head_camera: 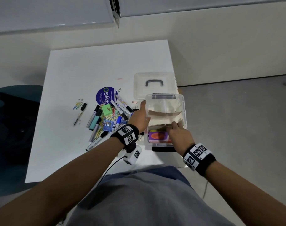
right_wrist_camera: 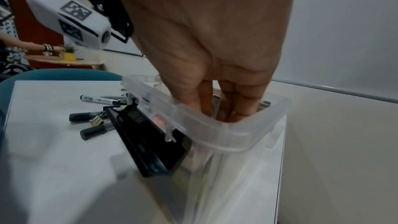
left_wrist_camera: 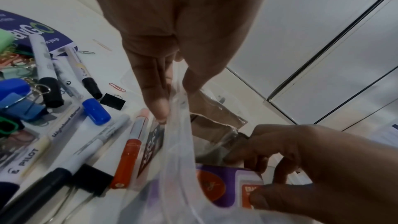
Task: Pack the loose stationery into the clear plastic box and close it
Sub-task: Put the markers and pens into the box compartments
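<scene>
Clear plastic box (head_camera: 183, 108) lengthwise away, open-topped

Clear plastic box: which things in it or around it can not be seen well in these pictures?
- Right hand fingertips: in the right wrist view, the rim of the clear plastic box hides them.
- Brown paper packets: contents hidden in all views.
- Purple pack: print too small in the head view, cut off by the right hand in the left wrist view.
- Left hand: its fingers inside the box are hidden in the head view.
</scene>
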The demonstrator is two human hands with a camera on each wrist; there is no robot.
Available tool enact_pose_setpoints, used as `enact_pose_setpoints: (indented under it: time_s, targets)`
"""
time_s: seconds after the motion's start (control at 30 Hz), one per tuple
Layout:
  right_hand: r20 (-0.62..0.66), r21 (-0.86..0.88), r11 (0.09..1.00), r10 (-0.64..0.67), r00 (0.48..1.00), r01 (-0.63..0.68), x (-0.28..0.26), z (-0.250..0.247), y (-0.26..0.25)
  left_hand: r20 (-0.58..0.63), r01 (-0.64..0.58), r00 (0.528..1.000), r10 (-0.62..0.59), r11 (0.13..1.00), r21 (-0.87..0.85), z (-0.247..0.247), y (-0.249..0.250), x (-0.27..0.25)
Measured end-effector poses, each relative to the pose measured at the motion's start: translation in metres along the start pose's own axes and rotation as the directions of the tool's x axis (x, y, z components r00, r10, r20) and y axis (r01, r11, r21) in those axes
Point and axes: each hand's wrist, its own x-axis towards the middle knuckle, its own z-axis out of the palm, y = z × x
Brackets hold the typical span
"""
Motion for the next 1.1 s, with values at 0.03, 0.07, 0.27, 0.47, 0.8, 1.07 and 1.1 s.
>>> enact_pose_setpoints:
  time_s: [0.03, 0.07, 0.27, 0.47, 0.8, 1.07, 1.1]
  targets:
    - [0.009, 0.034, 0.999, 0.004, 1.0, -0.004, 0.001, 0.0, -0.002, -0.009, 0.002, 1.0, -0.002, 1.0, -0.001, -0.001, -0.002, 0.0]
    - [0.021, 0.088, 0.996, -0.004, 1.0, 0.002, 0.002, -0.001, -0.005, -0.017, 0.003, 1.0, -0.003, 1.0, 0.0, -0.003, -0.004, 0.0]
    - [0.295, 0.04, 0.998, -0.052, 0.954, 0.042, 0.016, -0.018, -0.018, 0.0, -0.003, 1.0, 0.003, 1.0, -0.013, -0.004, -0.016, 0.004]
    - [0.174, 0.148, 0.987, -0.083, 0.981, 0.057, 0.033, -0.061, -0.063, 0.012, 0.029, 1.0, -0.027, 0.99, -0.14, -0.033, -0.076, -0.001]
    - [0.196, 0.342, 0.924, 0.108, 0.975, -0.171, 0.156, -0.015, -0.187, -0.165, 0.329, 0.944, -0.286, 0.848, 0.416, -0.071, -0.223, -0.026]
    - [0.132, 0.209, 0.95, 0.21, 0.969, -0.234, 0.219, 0.01, -0.194, -0.043, 0.407, 0.911, -0.41, 0.876, 0.26, -0.073, -0.25, -0.035]
    - [0.137, 0.195, 0.951, 0.218, 0.966, -0.242, 0.221, 0.012, -0.193, -0.038, 0.412, 0.909, -0.416, 0.877, 0.247, -0.073, -0.251, -0.033]
